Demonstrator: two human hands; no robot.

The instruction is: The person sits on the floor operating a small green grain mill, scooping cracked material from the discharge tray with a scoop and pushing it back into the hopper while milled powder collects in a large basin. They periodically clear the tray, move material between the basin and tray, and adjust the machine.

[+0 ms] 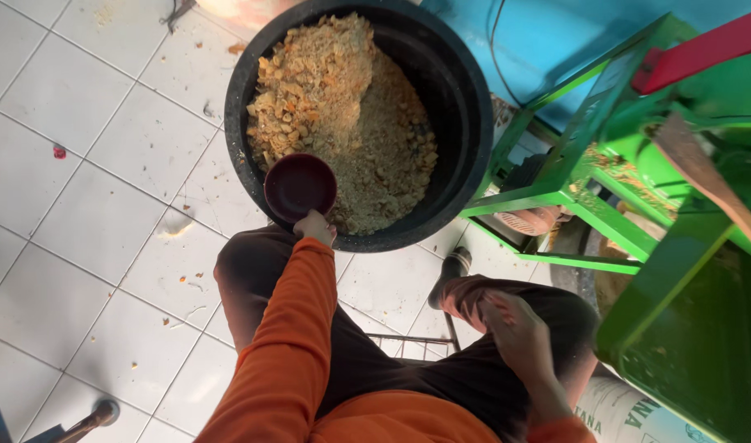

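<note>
a: starting at the left, what lies there?

b: a white tiled floor [105, 148] with scattered crumbs and a small red scrap [59, 152]. at the bottom left corner a metal rod end [103, 413] shows.

a: and the person's hands?

b: the left hand [315, 226], at the end of an orange long sleeve [289, 344], grips the near rim of a small round dark maroon plastic bowl [300, 185]. the fingers are closed on that rim. the bowl sits inside a large round black plastic tub [466, 107], at its near edge, touching a heap of tan crumbly coarse meal [343, 115]. the bowl itself looks bare inside.

a: where is the tub?

b: on the floor, just in front of the person's knees in dark trousers [252, 271].

a: further right?

b: the right hand [519, 332] rests flat on the right thigh, fingers loosely spread, holding nothing. just beside it is a black shoe [453, 267]. to the right stands a green painted metal machine frame [630, 164] with a red part [704, 49] on top, and a blue wall [548, 41] behind. a white printed woven sack [630, 418] lies at the bottom right.
</note>
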